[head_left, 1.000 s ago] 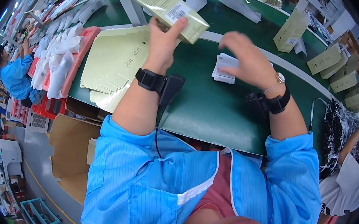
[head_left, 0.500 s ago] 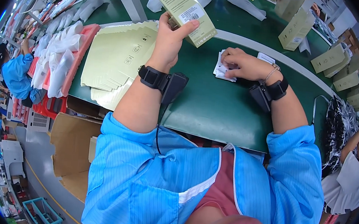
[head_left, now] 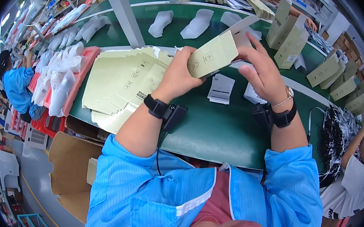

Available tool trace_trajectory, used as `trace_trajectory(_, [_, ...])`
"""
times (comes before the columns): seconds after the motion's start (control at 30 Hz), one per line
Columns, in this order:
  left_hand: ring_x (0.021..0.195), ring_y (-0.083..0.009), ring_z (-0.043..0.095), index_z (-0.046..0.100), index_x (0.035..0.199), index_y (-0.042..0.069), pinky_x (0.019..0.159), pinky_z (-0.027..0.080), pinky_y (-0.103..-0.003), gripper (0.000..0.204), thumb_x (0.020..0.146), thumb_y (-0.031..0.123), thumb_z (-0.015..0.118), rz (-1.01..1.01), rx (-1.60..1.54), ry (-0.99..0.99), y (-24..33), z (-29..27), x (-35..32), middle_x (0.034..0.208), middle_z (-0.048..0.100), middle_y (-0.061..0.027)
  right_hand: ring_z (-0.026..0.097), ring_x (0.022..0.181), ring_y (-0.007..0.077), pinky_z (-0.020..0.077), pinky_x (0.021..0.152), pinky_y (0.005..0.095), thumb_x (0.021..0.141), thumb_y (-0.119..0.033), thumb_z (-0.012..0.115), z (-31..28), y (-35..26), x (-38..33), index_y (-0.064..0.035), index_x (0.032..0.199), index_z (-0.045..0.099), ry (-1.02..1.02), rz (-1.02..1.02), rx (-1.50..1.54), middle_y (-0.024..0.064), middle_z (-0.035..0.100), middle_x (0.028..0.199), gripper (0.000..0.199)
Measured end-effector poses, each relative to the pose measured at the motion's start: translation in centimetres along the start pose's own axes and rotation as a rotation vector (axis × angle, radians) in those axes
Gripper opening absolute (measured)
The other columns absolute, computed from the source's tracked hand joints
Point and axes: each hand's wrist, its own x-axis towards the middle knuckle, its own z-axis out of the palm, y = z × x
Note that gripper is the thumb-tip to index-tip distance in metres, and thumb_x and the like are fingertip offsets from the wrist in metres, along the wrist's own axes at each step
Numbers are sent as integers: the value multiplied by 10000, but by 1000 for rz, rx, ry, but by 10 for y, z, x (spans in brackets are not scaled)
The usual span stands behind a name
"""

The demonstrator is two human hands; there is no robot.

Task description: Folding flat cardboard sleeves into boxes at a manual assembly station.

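My left hand is closed around a pale green carton, held tilted above the table with its printed side facing me. A flap stands raised at the carton's upper right end. My right hand is at that end, its fingers stretched out and its thumb apart, touching or very close to the carton; whatever lies behind the fingertips is hidden. Under the carton, a small stack of white leaflets lies on the green table. A second white leaflet pile is partly covered by my right wrist.
To the left lie fanned flat cartons and a red tray of white-wrapped items. White pouches lie on the conveyor beyond a metal post. Opened cartons stand at right, near black-and-silver strands. Co-workers sit on both sides.
My right hand has left the white leaflets and risen to the carton's end. My left hand has brought the carton lower and right, turning it from its barcode-label side to another printed side.
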Motion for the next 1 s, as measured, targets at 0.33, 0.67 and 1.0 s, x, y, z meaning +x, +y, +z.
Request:
trace_trajectory(0.33, [1101, -351, 474, 410, 1294, 79, 940, 377, -446, 756, 669, 269, 790, 82, 162, 238, -8, 2, 3, 1128, 515, -195, 447, 1158, 285, 329, 1000, 366, 865, -201, 601, 42, 34, 8, -23, 1087, 585, 364, 274, 123, 121, 537, 1176, 285])
trace_trajectory(0.67, [1219, -362, 409, 436, 1299, 103, 1025, 236, -587, 743, 668, 292, 780, -321, 840, 12, -65, -8, 10, 1167, 542, -169, 428, 1151, 339, 352, 983, 396, 830, -159, 601, 8, 145, 0, -11, 1179, 510, 177, 517, -586, 145, 514, 1186, 390])
trace_trajectory(1.0, [1227, -324, 409, 487, 1254, 143, 1050, 201, -592, 628, 670, 132, 718, 451, 408, 265, -24, -12, 10, 1089, 556, -120, 547, 1088, 202, 482, 864, 326, 848, -191, 649, 86, 9, 10, -25, 1227, 446, 23, 523, 568, 111, 519, 1170, 462])
